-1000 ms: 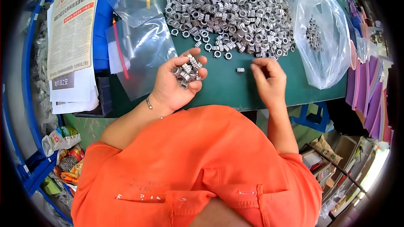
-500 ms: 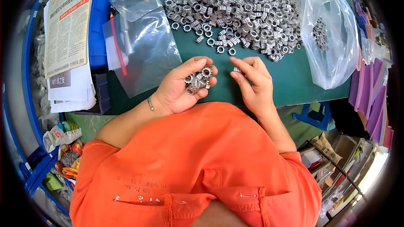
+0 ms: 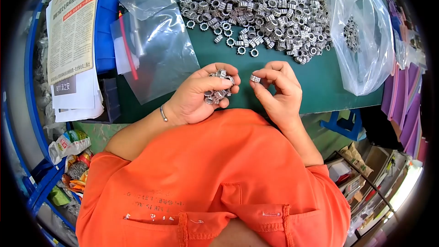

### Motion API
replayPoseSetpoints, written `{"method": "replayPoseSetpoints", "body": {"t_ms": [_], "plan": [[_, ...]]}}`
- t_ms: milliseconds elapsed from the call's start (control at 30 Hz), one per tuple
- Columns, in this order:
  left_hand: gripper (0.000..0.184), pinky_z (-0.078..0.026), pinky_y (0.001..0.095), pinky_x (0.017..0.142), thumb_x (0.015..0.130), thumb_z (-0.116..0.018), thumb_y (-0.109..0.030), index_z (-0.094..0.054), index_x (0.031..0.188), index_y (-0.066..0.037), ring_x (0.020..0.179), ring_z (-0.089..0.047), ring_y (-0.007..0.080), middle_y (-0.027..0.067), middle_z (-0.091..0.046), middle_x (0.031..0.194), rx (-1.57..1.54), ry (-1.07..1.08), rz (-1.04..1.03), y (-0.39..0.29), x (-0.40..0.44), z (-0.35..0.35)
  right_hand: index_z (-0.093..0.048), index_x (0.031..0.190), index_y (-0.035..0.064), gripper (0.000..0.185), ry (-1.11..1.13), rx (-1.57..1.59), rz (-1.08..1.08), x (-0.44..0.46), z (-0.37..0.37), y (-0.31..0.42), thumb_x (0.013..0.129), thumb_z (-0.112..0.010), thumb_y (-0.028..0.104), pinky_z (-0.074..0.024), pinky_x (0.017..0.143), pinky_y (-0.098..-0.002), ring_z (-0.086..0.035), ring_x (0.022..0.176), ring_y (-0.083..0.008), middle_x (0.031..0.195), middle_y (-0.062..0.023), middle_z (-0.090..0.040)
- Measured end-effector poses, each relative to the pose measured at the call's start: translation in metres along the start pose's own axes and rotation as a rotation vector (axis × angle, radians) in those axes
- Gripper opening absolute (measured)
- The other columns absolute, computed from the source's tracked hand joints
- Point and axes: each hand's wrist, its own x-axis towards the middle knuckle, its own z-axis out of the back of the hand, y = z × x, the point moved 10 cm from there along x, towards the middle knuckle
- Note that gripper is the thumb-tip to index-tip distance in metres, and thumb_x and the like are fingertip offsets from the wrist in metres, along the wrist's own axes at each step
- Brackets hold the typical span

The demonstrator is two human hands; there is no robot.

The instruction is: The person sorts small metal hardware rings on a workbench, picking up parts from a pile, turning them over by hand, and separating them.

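Right hand [image 3: 281, 92]: thumb and index finger pinched on a single silver-grey toothed metal ring [image 3: 255, 78], other fingers curled back. Ring sits right at the fingertips, so the hold looks shallow. A slight roll of the thumb could flick it out; the toothed rim gives some bite, but contact area is small.

Left hand [image 3: 196, 91]: fingers cupped round a loose cluster of the same silver-grey toothed metal rings [image 3: 217, 95], thumb laid across the top. Exact count can't be read, some are hidden by thumb and fingers. Rings show at the gaps near the fingertips. Main spill risk is there: if the palm tips or the thumb lifts, the outer ones could slide off. Cause would be an overfull palm with nothing locking the pieces together.

Both hands are near the front edge of the dark green flat worktop [image 3: 315, 87], just beside each other, not touching. Hand height above it is hard to judge. A dropped ring could bounce over that edge, past the orange cloth garment [image 3: 206, 169], to the floor.

Big heap of silver-grey toothed metal rings [image 3: 260, 9] lies beyond the hands, with strays along its near fringe. Anything dropped there would be hard to tell apart, so a count could drift. A sleeve or wrist brushing the fringe could scatter strays toward the clear flat plastic bag [image 3: 160, 55] on the left or the clear crumpled plastic bag [image 3: 366, 64] on the right.
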Motion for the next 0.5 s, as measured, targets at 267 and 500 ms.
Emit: {"method": "replayPoseSetpoints", "body": {"t_ms": [267,500], "plan": [[0.010,-0.037,0.0185,0.043,0.085,-0.053,-0.010,-0.053,0.093,-0.006,0.074,-0.053,0.0132,0.0068,-0.055,0.087,0.031,-0.016,0.054,0.007,0.002,0.003,-0.061,0.084,-0.0003,0.017,0.033,0.210,-0.109,-0.003,-0.008,-0.005,0.068,-0.063,-0.007,-0.0468,0.057,-0.0200,-0.055,0.067,-0.0094,0.083,-0.0058,-0.056],[0.011,-0.040,0.0192,0.042,0.085,-0.053,-0.011,-0.053,0.094,-0.005,0.072,-0.054,0.0138,0.0081,-0.055,0.086,-0.011,-0.002,0.088,0.010,0.003,0.001,-0.061,0.084,-0.0005,0.017,0.046,0.235,-0.129,-0.006,-0.011,-0.008,0.069,-0.064,-0.006,-0.0462,0.057,-0.0198,-0.055,0.068,-0.0084,0.084,-0.0053,-0.056]]}}
